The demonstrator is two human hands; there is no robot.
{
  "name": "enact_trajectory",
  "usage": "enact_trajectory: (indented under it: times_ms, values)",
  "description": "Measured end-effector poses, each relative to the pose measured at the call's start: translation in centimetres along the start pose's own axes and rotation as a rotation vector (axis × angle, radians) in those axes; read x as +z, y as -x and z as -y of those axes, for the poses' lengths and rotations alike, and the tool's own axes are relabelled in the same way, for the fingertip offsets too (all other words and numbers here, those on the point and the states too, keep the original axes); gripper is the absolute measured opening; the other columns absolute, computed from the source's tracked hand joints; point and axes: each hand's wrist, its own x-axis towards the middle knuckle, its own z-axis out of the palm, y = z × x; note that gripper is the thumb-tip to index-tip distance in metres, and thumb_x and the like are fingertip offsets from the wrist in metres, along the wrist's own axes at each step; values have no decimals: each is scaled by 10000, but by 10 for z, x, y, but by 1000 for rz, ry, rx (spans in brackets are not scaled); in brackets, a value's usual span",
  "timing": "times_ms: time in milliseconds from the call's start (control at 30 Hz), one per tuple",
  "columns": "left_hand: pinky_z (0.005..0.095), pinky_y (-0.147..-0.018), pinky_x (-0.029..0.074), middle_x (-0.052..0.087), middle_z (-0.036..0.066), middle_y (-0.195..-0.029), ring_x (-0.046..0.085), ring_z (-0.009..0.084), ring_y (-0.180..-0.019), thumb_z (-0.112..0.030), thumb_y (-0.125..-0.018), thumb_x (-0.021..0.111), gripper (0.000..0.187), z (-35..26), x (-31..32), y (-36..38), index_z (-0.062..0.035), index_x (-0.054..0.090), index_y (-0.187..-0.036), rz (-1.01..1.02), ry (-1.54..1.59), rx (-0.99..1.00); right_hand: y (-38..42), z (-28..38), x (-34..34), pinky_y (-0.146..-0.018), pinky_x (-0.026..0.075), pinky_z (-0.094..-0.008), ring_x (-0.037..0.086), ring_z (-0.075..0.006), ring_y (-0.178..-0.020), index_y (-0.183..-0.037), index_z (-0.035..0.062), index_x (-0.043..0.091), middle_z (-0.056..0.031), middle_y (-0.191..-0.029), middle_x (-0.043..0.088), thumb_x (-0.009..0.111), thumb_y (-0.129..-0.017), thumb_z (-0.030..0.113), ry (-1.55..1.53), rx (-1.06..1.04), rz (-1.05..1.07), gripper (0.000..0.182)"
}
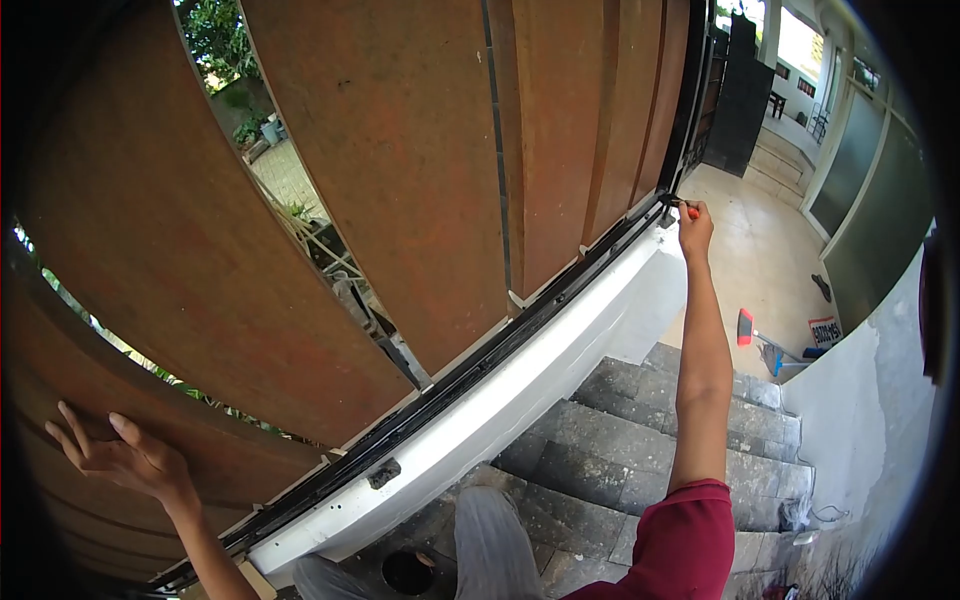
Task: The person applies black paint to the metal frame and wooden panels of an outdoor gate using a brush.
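My right hand [695, 228] reaches to the far end of a black metal rail [480, 347], its fingers closed round a small tool with a red handle [692, 212]. The tool's dark tip is at the rail beside the gate post. At the lower left, my left hand [125, 455] has its fingers spread in front of a brown panel [200, 270], holding nothing; whether it touches the panel cannot be made out. The rail runs along the foot of the panels, on top of a white ledge [560, 355].
Grey stone steps [590, 430] descend beside the ledge, near my knees [490, 540]. A dark round container [408, 572] sits by my legs. A red broom head [745, 327] and a blue brush [776, 358] lie on the tiled floor [745, 240] at the right.
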Motion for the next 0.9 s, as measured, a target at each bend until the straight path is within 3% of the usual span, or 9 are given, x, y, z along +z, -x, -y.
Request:
enact_trajectory:
  times_ms: [400, 467, 667, 767, 867, 900]
  values:
    - [457, -1165, 242, 379, 124, -1505, 251, 354, -1439, -279, -1035, 430, 509, 3, 0, 1, 15, 318, -1434, 21, -33, 9, 32, 39, 3, -709, 514, -361, 682, -284, -769, -966, -32, 607, -201, -812, 679, 657, -909, 179, 127, -97, 150, 224]
    - [463, -1166, 240, 381, 135, -1499, 256, 358, -1437, -293, -1039, 437, 522, 6, 1, 2, 27, 335, -1438, 12, -18, 21, 45, 52, -9, -708, 513, -355, 679, -310, -770, -950, -30, 603, -210, -831, 684, 656, -908, 168, 132, -83, 266, 210]
    - [458, -1157, 243, 399, 140, -1491, 274, 359, -1427, -315, -1045, 442, 542, 8, 3, 1, 41, 356, -1443, -28, 5, 54, 76, 82, -38, -703, 495, -335, 601, -215, -710, -940, -32, 611, -154, -788, 647, 651, -911, 141, 49, -252, 341, 180]
    - [455, -1150, 244, 398, 138, -1493, 275, 358, -1427, -318, -1046, 437, 543, 9, 2, 2, 41, 354, -1445, -20, -9, 52, 78, 96, -54, -642, 485, -285, 609, -147, -683, -943, -24, 620, -110, -788, 662, 649, -922, 144, -46, -27, 579, 172]
    - [444, -1146, 253, 402, 112, -1494, 273, 347, -1429, -294, -1037, 436, 521, 10, 3, 2, 29, 352, -1438, -20, -33, 47, 61, 94, -64, -611, 472, -263, 598, -108, -669, -937, -16, 626, -80, -758, 655, 647, -927, 151, -113, -13, 457, 168]
    - [433, -1146, 261, 405, 87, -1495, 271, 337, -1432, -269, -1028, 436, 500, 10, 2, 2, 18, 352, -1429, -11, -48, 42, 53, 90, -61, -616, 482, -294, 614, -156, -659, -936, -21, 630, -116, -735, 657, 654, -921, 163, -73, -65, 365, 186]
